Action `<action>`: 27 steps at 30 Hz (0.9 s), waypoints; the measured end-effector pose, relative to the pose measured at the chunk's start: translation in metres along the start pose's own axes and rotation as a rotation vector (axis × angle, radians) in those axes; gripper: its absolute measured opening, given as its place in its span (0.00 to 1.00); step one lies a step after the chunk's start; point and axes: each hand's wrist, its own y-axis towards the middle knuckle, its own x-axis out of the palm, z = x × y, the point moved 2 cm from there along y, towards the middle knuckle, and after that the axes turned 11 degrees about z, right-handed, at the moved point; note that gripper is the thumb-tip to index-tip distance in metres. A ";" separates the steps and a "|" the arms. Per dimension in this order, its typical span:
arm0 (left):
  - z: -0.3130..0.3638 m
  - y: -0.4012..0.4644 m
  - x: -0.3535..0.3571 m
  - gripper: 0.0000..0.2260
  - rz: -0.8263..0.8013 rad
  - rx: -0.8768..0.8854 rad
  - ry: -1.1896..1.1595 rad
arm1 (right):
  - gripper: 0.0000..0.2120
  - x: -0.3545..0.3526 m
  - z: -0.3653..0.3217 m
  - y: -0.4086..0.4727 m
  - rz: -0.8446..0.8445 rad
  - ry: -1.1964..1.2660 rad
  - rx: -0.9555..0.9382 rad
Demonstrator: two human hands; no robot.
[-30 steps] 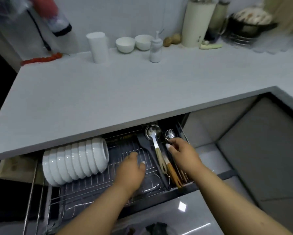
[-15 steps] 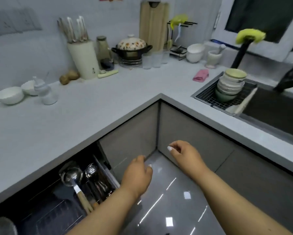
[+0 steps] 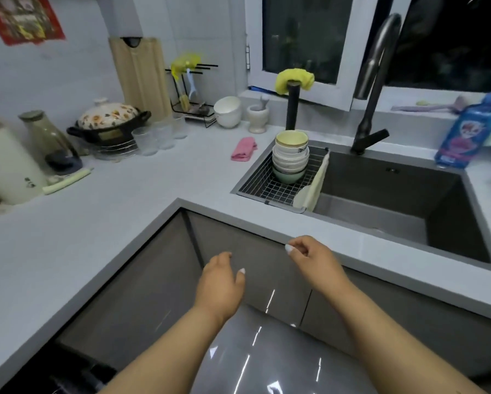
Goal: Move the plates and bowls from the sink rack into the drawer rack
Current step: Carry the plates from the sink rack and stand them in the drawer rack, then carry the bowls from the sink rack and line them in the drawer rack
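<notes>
Reaching for the bowl stack, up and right of my empty hands.
My right hand is nearer than my left hand; both sets of fingers hang loosely curled; stack stands upright in the sink rack.

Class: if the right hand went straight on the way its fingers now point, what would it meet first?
Probably the grey countertop edge just beyond the right hand, though depth is unclear.

Bowls: stacked upright on sink rack.
Left hand: empty, loosely curled, before the cabinet.
Right hand: empty, loosely curled, near counter edge.
</notes>
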 end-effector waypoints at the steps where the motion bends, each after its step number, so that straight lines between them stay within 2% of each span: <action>1: 0.002 0.012 0.002 0.23 0.009 0.008 0.001 | 0.10 -0.001 0.001 0.008 0.017 0.004 0.008; 10: 0.012 0.145 0.037 0.24 -0.007 0.140 0.019 | 0.11 -0.003 -0.015 0.126 0.120 0.000 0.074; 16: 0.006 0.228 0.065 0.25 -0.080 0.221 0.086 | 0.16 0.014 -0.035 0.232 0.170 0.019 0.144; 24: -0.019 0.306 0.110 0.32 -0.250 0.347 0.256 | 0.21 0.031 -0.036 0.339 0.194 -0.086 0.270; 27: -0.030 0.316 0.116 0.37 -0.210 0.394 0.333 | 0.23 0.038 -0.031 0.372 0.199 -0.166 0.293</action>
